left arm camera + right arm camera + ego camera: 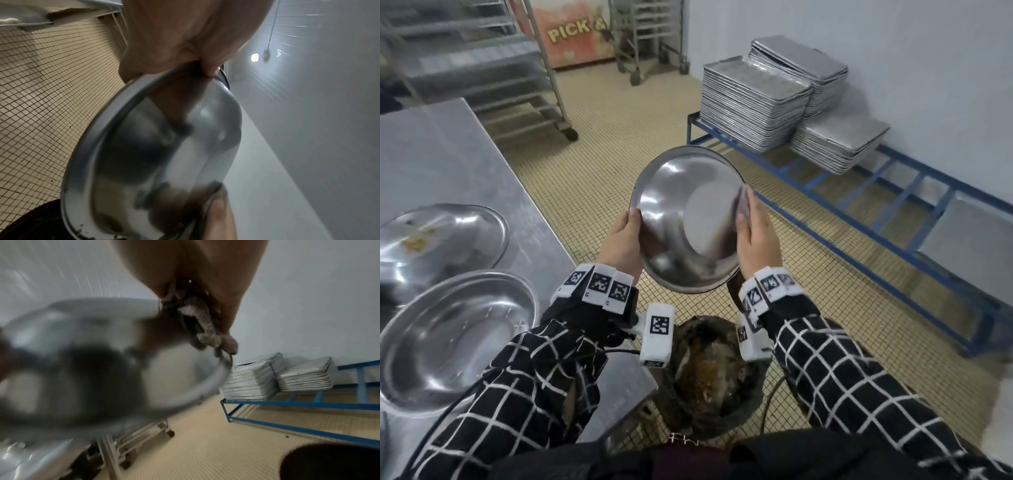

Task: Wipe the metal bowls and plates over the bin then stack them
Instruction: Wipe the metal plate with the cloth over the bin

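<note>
A round metal bowl (688, 219) is held tilted on edge above the bin (719, 373), its inside facing me. My left hand (625, 240) grips the left rim with the thumb on the inside, which the left wrist view shows close up on the bowl (164, 154). My right hand (755, 240) is on the right rim. In the right wrist view it pinches a dirty crumpled rag (202, 324) against the rim of the blurred bowl (92, 356). The dark bin holds brown food waste.
To my left a steel table (448, 154) carries a wide metal bowl (455, 335) and a dish with food scraps (441, 236). Stacked baking trays (756, 99) sit on a blue floor rack (893, 205) at the right. Wheeled shelf racks (517, 85) stand behind.
</note>
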